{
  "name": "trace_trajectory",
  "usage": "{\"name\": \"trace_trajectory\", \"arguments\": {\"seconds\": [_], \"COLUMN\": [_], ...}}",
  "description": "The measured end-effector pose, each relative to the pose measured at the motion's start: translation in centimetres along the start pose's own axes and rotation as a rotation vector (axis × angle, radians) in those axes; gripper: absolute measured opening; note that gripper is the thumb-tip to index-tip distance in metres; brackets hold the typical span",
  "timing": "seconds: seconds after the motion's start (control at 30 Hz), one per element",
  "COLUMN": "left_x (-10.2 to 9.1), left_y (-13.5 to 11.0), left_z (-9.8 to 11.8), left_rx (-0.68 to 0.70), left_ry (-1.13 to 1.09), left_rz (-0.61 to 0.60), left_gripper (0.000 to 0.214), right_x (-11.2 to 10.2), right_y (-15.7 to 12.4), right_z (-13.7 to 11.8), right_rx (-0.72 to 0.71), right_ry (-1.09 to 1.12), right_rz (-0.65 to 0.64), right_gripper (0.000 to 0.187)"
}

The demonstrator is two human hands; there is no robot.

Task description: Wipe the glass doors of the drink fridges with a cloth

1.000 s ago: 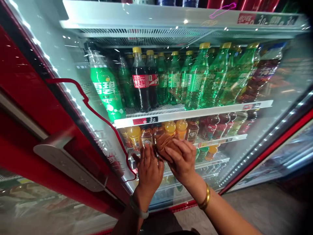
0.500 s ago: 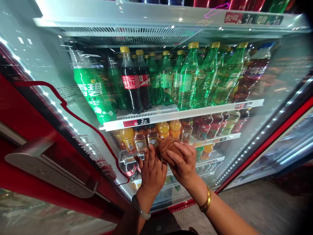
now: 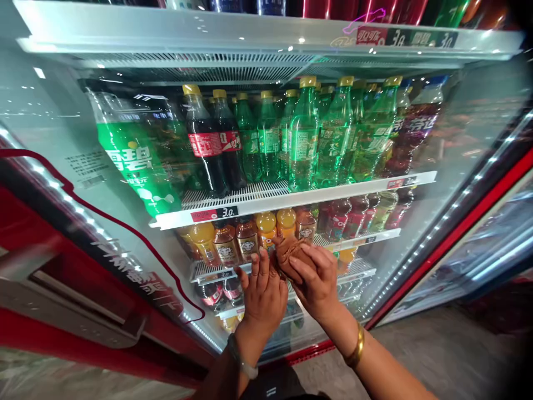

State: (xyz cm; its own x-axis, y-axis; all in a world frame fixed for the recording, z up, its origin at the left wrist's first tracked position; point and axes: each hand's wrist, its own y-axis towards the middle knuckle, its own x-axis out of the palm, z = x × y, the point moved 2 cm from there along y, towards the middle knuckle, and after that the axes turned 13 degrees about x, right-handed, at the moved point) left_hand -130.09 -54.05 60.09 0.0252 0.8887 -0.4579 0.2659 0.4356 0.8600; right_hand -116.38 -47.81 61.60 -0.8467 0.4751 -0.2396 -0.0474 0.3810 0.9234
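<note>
Brown, crumpled cloth (image 3: 293,254) is grasped in the bent fingers of the right hand (image 3: 320,283), and is seen in front of the lower shelves of a lit drinks cooler. The left hand (image 3: 265,300) is held just beside it, back uppermost, with its fingers extended, slightly parted and released; whether the glass is touched by their tips cannot be told. A gold bangle (image 3: 357,345) is worn on the right wrist, a greyish bracelet (image 3: 245,360) on the left. Above the hands, cola bottles (image 3: 207,158) and green bottles (image 3: 303,141) are stood upright on a white-edged shelf (image 3: 287,200), by whose front edge a price label (image 3: 214,213) is carried. Brown-drink bottles (image 3: 246,240) are ranged on the shelf below. At left, a metallic handle (image 3: 79,311) is mounted on a red frame (image 3: 25,228).
</note>
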Motion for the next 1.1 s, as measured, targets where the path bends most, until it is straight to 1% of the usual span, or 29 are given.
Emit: {"name": "trace_trajectory", "arguments": {"seconds": [0.07, 0.13, 0.2, 0.27, 0.33, 0.4, 0.5, 0.57, 0.63, 0.7, 0.77, 0.83, 0.9, 1.0, 1.1], "left_x": [0.2, 0.4, 0.6, 0.8, 1.1, 1.4, 1.8, 2.0, 2.2, 2.5, 2.9, 3.4, 4.0, 4.8, 5.3], "left_y": [0.2, 0.5, 1.0, 1.5, 2.1, 2.5, 2.7, 2.7, 2.7, 3.0, 3.3, 3.6, 3.7, 3.6, 3.6], "left_z": [0.2, 0.4, 0.8, 1.4, 2.1, 2.6, 3.2, 3.4, 3.6, 4.0, 4.4, 5.0, 5.6, 6.4, 7.3], "left_rx": [-0.005, -0.026, -0.047, -0.046, -0.027, -0.022, -0.036, -0.029, -0.016, -0.013, -0.010, 0.000, 0.006, -0.003, -0.021], "left_ry": [0.029, 0.059, 0.079, 0.089, 0.090, 0.084, 0.071, 0.074, 0.092, 0.121, 0.143, 0.133, 0.101, 0.082, 0.086], "left_rz": [-0.004, -0.016, -0.025, -0.022, -0.016, -0.019, -0.026, -0.037, -0.053, -0.052, -0.036, -0.020, -0.024, -0.040, -0.063], "left_gripper": [0.076, 0.077, 0.080, 0.082, 0.081, 0.079, 0.076, 0.075, 0.076, 0.079, 0.083, 0.084, 0.081, 0.079, 0.081], "right_x": [-0.3, -1.1, -2.2, -3.2, -3.5, -3.2, -2.6, -2.6, -3.2, -4.0, -4.7, -5.0, -4.8, -4.3, -4.7], "right_y": [-1.5, -2.0, -1.2, 0.5, 2.1, 2.6, 1.0, -0.5, -1.2, -0.7, 0.8, 2.1, 2.4, 0.8, -1.0], "right_z": [1.0, 2.3, 3.6, 4.3, 4.4, 4.1, 4.3, 5.3, 6.6, 7.9, 8.4, 8.4, 8.1, 8.3, 10.0], "right_rx": [-0.037, -0.042, 0.002, 0.061, 0.085, 0.067, 0.012, -0.024, -0.017, 0.032, 0.078, 0.100, 0.099, 0.028, -0.034], "right_ry": [-0.027, -0.058, -0.065, -0.059, -0.042, -0.019, -0.006, -0.020, -0.028, -0.021, -0.001, 0.018, 0.030, 0.031, 0.017], "right_rz": [-0.037, -0.052, -0.027, 0.024, 0.061, 0.060, 0.006, -0.021, -0.032, -0.015, 0.021, 0.058, 0.067, 0.027, -0.037], "right_gripper": [0.045, 0.047, 0.052, 0.060, 0.065, 0.063, 0.054, 0.050, 0.050, 0.054, 0.058, 0.061, 0.061, 0.054, 0.046]}}
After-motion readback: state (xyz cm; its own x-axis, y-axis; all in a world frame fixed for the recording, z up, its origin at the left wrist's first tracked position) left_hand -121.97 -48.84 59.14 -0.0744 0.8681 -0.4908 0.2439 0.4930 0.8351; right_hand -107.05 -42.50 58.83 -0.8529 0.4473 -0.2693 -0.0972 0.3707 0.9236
